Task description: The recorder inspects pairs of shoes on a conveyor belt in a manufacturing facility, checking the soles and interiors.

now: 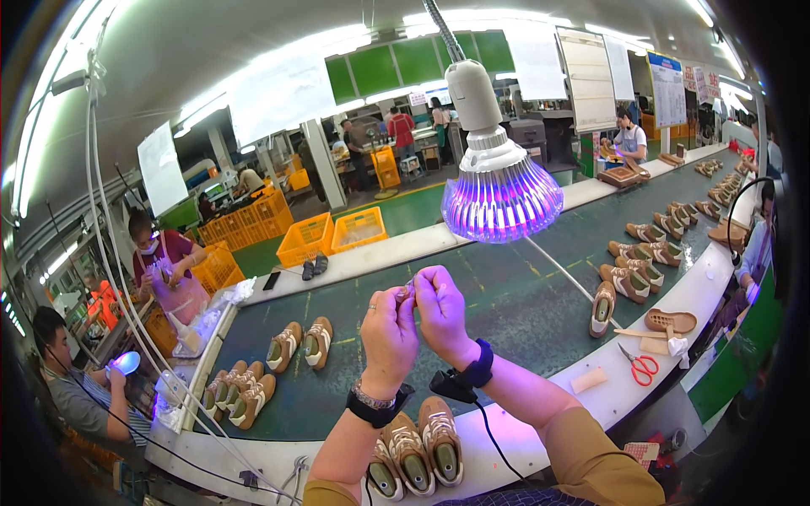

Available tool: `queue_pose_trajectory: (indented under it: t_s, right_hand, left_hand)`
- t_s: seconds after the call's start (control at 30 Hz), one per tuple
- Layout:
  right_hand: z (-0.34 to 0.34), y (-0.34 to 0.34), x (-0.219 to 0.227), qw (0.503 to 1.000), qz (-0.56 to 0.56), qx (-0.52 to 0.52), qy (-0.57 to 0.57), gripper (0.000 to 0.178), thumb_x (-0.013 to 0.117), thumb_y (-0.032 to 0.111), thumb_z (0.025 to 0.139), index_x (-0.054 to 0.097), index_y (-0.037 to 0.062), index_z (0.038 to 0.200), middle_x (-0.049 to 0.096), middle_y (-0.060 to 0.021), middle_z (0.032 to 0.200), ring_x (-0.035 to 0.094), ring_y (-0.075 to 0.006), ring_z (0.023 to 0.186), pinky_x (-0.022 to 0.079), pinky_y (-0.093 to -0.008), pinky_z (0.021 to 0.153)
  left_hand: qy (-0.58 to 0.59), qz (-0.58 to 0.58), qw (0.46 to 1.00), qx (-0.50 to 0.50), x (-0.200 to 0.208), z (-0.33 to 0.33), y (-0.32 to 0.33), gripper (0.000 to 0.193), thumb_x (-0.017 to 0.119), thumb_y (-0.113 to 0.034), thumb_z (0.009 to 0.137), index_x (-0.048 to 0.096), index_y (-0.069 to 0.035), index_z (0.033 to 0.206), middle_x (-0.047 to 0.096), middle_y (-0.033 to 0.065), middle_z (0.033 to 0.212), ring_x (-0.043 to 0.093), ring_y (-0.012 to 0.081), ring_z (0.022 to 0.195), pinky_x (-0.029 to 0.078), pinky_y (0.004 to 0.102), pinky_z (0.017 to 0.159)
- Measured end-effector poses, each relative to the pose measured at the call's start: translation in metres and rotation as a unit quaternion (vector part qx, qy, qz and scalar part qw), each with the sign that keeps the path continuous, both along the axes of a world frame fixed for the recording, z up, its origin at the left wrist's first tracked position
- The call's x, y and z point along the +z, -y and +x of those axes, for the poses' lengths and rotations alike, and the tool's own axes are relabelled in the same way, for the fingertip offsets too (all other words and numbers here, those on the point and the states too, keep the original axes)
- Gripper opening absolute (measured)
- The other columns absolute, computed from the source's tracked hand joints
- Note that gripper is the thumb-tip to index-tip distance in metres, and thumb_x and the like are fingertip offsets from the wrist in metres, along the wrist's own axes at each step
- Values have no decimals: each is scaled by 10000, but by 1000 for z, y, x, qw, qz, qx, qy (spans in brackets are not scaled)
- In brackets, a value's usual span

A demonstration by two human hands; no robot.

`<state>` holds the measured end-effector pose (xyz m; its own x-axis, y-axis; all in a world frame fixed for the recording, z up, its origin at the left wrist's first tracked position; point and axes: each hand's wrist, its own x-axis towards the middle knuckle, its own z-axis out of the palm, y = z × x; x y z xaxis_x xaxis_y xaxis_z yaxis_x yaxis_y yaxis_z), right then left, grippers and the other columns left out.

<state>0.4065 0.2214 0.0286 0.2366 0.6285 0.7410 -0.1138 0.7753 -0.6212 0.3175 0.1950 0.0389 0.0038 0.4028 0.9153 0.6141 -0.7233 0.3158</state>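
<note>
Shoes [419,451] sitting at the bottom middle of the frame, three tan ones with white laces, resting on the white edge [523,438] of the belt, just under the two wrists. Going from big to small now. Long dark green belt [498,295] running from lower left to upper right, carrying more tan shoes: a pair [304,344] left of the middle, a bunch [240,395] at the lower left, many more [645,253] at the right. Purple lamp [499,190] hanging in the upper middle, glowing right above the hands. Orange crates [333,234] sitting behind the belt, left of middle.

Left hand [388,337] being held up in the middle of the frame, fingers curled in, pinching a tiny light thing [407,292] at the fingertips. Right hand [443,312] touching it from the right, fingers closed on the same tiny thing. Too small for telling what it is. Black bands wrapping both wrists. Red scissors [643,367] lying on the white edge at the lower right.
</note>
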Motion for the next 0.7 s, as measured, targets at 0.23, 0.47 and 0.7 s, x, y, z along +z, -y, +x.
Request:
queue_pose_trajectory:
  t_s: [0.23,0.47,0.7]
  right_hand:
    - [4,-1,-5,1000,-9,19,-6,96,469,92,934,514,20,888,551,-12,765,506,-48,667,435,-207,597]
    - [5,4,-14,999,-22,42,-12,92,476,94,931,516,20,893,551,-4,770,498,-42,672,427,-204,595]
    - [23,40,-32,995,-44,83,11,69,478,84,925,494,21,950,526,7,762,472,-33,659,400,-185,590]
  left_hand:
    - [-7,1,1000,2,-4,2,-1,97,561,-52,857,549,-25,949,579,149,821,595,341,728,470,388,600]
    - [-24,-6,1000,13,-14,3,2,96,529,-49,872,524,-20,964,567,158,827,584,356,726,458,410,590]
    - [-36,-5,999,-29,-30,9,32,94,475,10,870,484,6,963,542,179,799,553,377,695,439,392,594]
